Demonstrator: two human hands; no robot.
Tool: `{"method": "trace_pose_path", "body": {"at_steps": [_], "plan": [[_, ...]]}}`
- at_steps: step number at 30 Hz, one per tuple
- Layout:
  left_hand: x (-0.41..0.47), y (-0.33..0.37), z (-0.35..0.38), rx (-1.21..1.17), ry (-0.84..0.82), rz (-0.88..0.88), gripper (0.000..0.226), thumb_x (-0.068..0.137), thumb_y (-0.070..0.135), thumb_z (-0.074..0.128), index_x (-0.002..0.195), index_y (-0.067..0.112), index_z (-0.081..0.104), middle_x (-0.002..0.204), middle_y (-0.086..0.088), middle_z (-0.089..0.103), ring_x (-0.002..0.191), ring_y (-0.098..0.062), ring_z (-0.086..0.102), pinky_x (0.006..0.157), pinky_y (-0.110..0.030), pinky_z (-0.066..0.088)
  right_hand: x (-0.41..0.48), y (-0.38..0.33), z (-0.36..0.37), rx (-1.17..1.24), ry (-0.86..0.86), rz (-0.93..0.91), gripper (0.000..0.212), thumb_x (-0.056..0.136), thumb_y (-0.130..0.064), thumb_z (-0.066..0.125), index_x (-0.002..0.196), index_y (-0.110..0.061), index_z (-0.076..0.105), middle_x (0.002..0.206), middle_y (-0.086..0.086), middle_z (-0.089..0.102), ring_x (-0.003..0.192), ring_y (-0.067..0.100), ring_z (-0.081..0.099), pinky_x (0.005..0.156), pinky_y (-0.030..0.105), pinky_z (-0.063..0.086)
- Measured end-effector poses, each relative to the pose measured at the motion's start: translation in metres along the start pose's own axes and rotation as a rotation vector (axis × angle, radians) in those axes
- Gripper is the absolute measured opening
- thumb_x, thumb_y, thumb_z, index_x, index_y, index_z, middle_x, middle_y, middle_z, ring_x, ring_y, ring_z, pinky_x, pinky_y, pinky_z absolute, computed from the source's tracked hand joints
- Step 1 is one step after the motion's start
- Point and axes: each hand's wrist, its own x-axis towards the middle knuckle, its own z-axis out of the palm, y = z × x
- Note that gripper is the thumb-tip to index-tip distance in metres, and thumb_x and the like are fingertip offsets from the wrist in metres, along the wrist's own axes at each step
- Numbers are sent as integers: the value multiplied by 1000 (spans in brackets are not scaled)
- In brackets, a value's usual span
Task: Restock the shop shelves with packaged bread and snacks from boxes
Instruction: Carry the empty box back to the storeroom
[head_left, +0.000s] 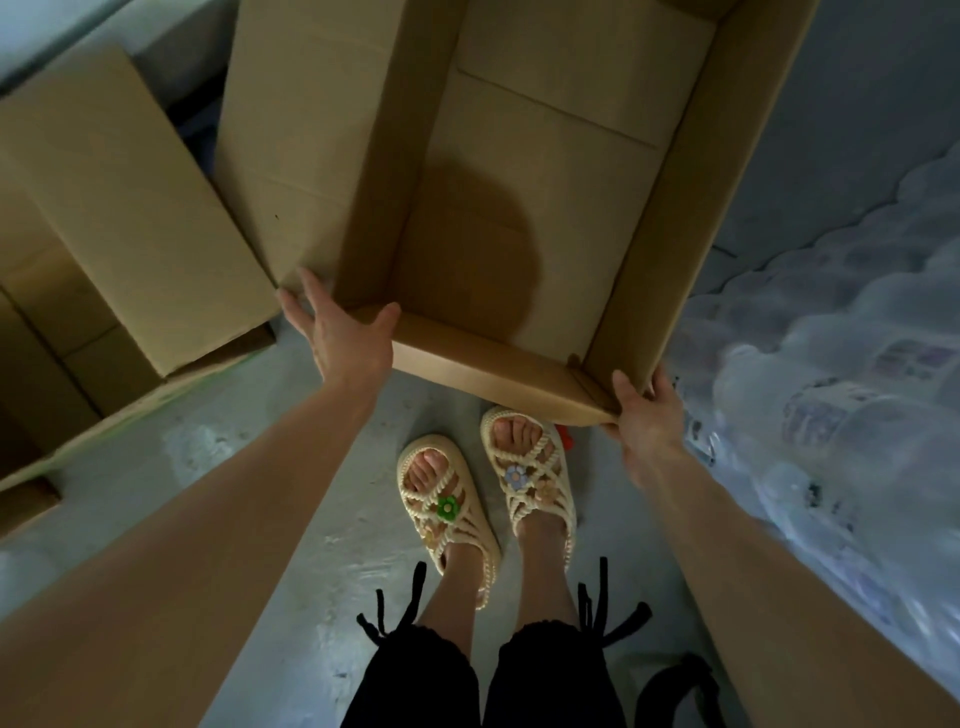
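Your left hand (343, 338) and right hand (647, 415) each pinch a near corner of the empty box (519, 218), thumbs inside the rim, fingers (306, 283) outside. It lies straight ahead over the floor (311, 467), long axis running away from you, both hands equally near.

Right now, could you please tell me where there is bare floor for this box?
Bare floor lies between the stacked cartons and your sandals, on your side of the box you hold. Plastic-wrapped packs crowd the right; cartons fill the left.
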Motion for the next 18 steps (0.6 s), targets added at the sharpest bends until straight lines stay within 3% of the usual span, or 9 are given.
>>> {"method": "trace_pose_path", "body": {"at_steps": [4,6,10,12,14,18], "plan": [[-5,-4,-3,8,-8,33,93,89,23,69,156,22,5,161,-2,-6,143,-19,23,97,-16,22,-3,4,-5,-8,85,-55,35,97,-14,54,131,-22,57,111,-3,63,112,23,60,103,48,46],[-7,-5,-6,-18,6,41,92,88,24,70,156,21,7,159,-4,0,139,-20,29,92,-17,22,-8,2,-8,3,116,-78,33,97,-13,55,129,-20,60,109,-3,65,110,23,61,103,48,46],[-8,0,-18,-89,56,31,91,86,24,72,155,22,12,152,-10,16,131,-26,38,103,-25,31,-27,-9,-15,103,169,-105,29,97,-9,54,125,-13,63,98,-5,66,104,20,63,102,45,48],[-6,1,-27,-126,51,17,96,85,27,73,155,26,8,152,-11,23,131,-29,39,111,-38,34,-39,-16,-19,124,169,-127,25,96,-8,54,118,-15,65,91,-8,66,98,17,63,102,43,48],[-6,5,-36,-161,38,18,102,83,30,75,155,29,4,151,-8,32,128,-28,44,106,-49,42,-50,-21,-23,136,166,-144,22,96,-7,55,114,-17,65,88,-10,66,90,13,64,101,41,49],[-19,21,-50,-189,0,17,103,83,30,76,155,24,2,153,-4,33,135,-27,39,109,-47,39,-72,-33,-34,155,160,-143,28,95,-9,57,122,-10,64,94,-6,68,98,16,66,101,40,49]]}}
